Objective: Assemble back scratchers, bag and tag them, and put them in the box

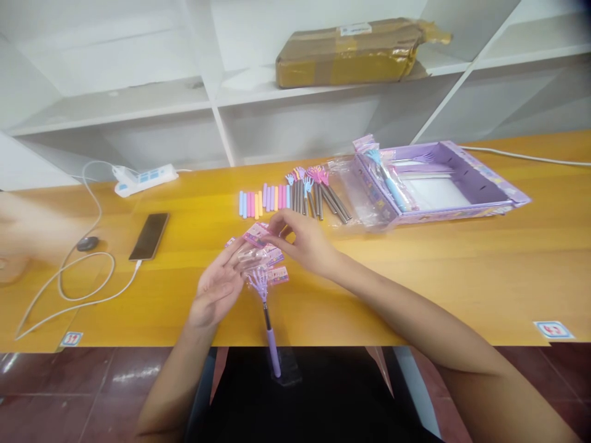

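A purple back scratcher (273,354) in a clear plastic bag (289,366) hangs over the table's front edge, its hand-shaped head up. With thumb and fingers my right hand (307,243) pinches a pink header card (255,234) at the top of the bag. Palm up, my left hand (219,286) has its fingers stretched out behind the card and bag, touching them. More printed cards (277,275) lie on the table beneath. Beyond my hands are several back scratcher rods (318,194) with coloured heads, beside a row of pastel handle sleeves (263,200).
At the back right stands an open purple box (484,178) with a bagged blue back scratcher (390,181) leaning on its edge. A phone (149,236) on a cable and a power strip (146,180) lie left. A taped carton (346,55) sits on the shelf above.
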Motion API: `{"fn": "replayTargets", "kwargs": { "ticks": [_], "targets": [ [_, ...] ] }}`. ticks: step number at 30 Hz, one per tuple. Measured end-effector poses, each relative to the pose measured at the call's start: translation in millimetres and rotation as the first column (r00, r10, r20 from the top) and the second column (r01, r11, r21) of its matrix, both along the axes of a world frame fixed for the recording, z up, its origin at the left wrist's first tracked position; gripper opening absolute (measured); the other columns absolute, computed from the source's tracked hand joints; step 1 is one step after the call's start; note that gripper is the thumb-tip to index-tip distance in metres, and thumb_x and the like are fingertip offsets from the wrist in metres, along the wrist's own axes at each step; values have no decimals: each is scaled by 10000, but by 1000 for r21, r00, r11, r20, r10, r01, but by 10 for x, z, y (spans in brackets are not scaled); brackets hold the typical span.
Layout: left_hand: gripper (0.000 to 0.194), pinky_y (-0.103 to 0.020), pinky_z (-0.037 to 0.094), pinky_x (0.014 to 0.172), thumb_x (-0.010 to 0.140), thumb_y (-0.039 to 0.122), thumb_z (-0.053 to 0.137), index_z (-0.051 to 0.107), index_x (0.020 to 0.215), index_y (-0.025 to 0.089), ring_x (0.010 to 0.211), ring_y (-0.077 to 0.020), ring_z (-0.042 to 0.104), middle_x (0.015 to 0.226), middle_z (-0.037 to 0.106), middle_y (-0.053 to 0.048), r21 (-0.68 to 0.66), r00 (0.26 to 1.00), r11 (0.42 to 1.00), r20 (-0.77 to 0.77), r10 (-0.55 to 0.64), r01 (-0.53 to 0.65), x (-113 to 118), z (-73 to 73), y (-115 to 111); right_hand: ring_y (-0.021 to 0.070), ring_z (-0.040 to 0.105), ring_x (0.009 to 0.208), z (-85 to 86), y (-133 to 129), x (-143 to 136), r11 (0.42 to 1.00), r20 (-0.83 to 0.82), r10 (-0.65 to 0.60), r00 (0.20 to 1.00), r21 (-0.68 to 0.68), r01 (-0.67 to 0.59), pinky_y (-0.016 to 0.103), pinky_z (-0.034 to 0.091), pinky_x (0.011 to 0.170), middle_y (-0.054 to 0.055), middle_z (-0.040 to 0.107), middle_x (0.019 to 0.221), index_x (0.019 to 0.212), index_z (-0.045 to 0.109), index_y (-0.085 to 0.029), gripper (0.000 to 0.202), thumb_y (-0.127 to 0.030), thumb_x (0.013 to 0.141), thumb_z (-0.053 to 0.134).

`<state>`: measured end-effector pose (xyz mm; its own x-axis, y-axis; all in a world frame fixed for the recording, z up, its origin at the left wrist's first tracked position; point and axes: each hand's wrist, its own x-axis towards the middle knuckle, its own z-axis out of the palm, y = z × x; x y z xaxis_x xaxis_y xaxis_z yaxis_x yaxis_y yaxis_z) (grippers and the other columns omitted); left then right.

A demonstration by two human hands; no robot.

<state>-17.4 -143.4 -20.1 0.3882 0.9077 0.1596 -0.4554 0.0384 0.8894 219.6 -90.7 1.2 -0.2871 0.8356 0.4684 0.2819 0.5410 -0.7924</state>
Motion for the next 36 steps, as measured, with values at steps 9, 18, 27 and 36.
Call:
{"fn": "replayTargets", "kwargs": {
  "ticks": [9,18,27,36],
  "targets": [
    [771,-700,337,1296,849,418,747,557,1584,287,1425,-423,600,1620,576,-120,51,998,998,-51,-36,39,2,-25,12,160,651,863,34,-6,14,990,91,79,993,107,-89,345,568,803,38,671,1024,1122,669,-238,64,-263,1074,636],
    [837,-674,319,1325,855,471,750,488,1629,289,1590,-442,415,1742,422,-112,71,994,995,-96,-59,66,12,5,27,200,630,1033,66,-51,13,967,154,158,975,178,-184,370,575,916,60,606,1099,1207,705,-268,213,-188,1105,537],
    [783,-628,338,1326,899,462,734,486,1623,297,1647,-414,318,1790,343,-101,101,994,993,-101,-44,55,42,57,15,190,656,1062,151,-134,25,965,204,240,949,59,-256,348,577,916,67,634,1212,1204,701,-250,153,-252,1091,598],
    [954,-630,408,1272,1043,270,686,31,1678,552,1570,-329,457,1789,303,-78,155,929,988,-368,48,10,72,-75,-194,153,694,823,5,-296,25,997,50,77,996,-36,-75,302,582,711,36,719,1086,1400,534,-247,357,-194,1055,611]
  ]
}}
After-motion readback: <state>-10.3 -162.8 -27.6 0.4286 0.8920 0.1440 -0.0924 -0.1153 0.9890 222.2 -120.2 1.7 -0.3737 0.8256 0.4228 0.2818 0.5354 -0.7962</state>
